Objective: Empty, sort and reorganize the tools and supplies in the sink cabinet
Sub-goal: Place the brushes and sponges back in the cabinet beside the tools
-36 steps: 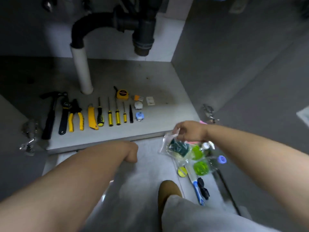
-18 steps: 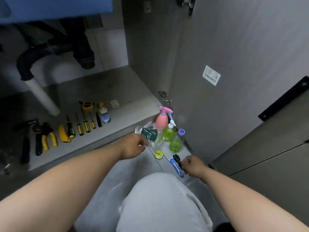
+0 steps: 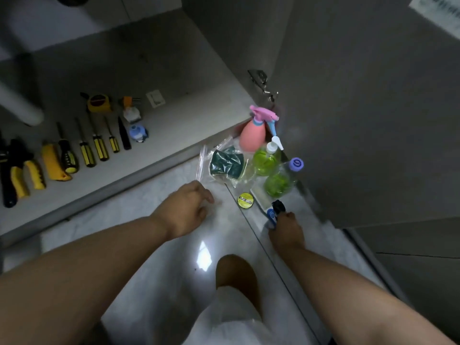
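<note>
A clear zip bag with dark green scouring pads lies on the floor just outside the cabinet. My left hand hovers at the bag's near corner with loosely curled fingers and holds nothing. My right hand grips the end of a blue-handled brush lying beside a small black object. A pink spray bottle, a green pump bottle, a green bottle with a purple cap and a round yellow tin stand together by the door. Screwdrivers, a yellow knife, pliers and a tape measure lie in a row inside.
The cabinet floor stretches behind the tool row, with a white pipe at its left. The open cabinet door stands right of the bottles, its hinge sticking out. My knee is low in the middle, above the pale tile floor.
My left hand has let go of the zip bag, which now lies on the floor. My right hand has closed on the blue handle. The view has tilted down toward the floor.
</note>
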Tool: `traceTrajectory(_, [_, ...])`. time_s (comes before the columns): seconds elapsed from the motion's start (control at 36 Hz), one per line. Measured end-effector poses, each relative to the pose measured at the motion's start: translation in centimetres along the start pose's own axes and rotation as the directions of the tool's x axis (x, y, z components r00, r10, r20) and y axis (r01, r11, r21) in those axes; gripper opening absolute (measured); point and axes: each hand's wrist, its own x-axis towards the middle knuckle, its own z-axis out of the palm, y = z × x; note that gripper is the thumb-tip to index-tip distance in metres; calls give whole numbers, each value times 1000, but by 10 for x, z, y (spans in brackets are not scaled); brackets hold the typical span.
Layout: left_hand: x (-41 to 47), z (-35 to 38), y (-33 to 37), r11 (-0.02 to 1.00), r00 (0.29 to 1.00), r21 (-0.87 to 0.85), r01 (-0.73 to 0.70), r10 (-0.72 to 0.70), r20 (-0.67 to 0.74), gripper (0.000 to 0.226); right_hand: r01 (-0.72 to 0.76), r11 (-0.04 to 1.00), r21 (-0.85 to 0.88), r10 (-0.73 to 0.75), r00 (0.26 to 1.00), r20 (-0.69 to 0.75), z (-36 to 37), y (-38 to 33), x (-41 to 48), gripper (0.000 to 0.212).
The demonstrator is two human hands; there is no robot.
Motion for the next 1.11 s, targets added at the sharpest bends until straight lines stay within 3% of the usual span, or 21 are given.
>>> traceTrajectory(0.28, [-8, -29, -47, 996, 992, 67, 52, -43, -120, 35, -29, 999, -42, 28, 999, -14, 4, -8, -17, 35])
traceTrajectory(0.5, [-27, -55, -73, 969, 962, 139, 202, -170, -213, 64, 204, 979, -11, -204, 979, 13, -36, -27, -56, 24])
traceTrajectory(0.69, [-35, -58, -100, 921, 914, 102, 376, -351, -202, 80, 445, 896, 12, -444, 895, -55, -102, -142, -30, 24])
traceTrajectory(0.83, [-42, -55, -125, 893, 903, 131, 429, -422, -84, 84, 435, 900, -13, -435, 900, -14, -121, -243, 5, 21])
traceTrajectory(0.97, [-44, -46, -135, 909, 911, 76, 410, -403, -89, 94, 407, 913, 9, -407, 913, -15, -117, -320, 33, 15])
traceTrajectory(1.11, [-40, -40, -140, 915, 917, 77, 397, -391, -84, 102, 376, 925, -51, -379, 923, -65, -100, -363, 59, 25])
